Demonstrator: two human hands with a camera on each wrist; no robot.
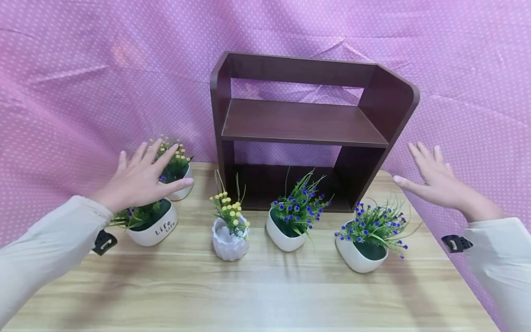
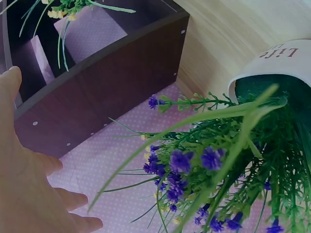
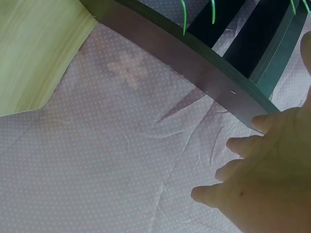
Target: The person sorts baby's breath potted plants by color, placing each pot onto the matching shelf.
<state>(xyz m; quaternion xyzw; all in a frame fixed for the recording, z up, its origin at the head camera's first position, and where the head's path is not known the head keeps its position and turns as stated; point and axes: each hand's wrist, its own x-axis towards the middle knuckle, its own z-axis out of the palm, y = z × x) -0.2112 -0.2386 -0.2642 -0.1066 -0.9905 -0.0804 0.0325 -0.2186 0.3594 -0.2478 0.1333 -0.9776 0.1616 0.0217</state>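
Note:
My left hand (image 1: 138, 180), fingers spread, hovers over the left side of the table and holds nothing. Below it stands a white pot marked "Life" (image 1: 155, 228) with purple flowers, partly hidden by the hand; behind is a white pot of yellow flowers (image 1: 180, 159). My right hand (image 1: 435, 180), also spread and bare, is raised to the right of a dark brown two-tier shelf (image 1: 304, 122). Nearest to it is a white pot of purple flowers (image 1: 365, 251). Another purple-flowered pot (image 1: 286, 233) and a ribbed white pot with yellow flowers (image 1: 230, 242) stand before the shelf.
The light wood table (image 1: 257, 295) carries everything, its right edge running diagonally below my right arm. A pink dotted cloth (image 1: 103, 83) hangs behind and along the sides. The shelf stands at the table's back, with an open upper tier and lower tier.

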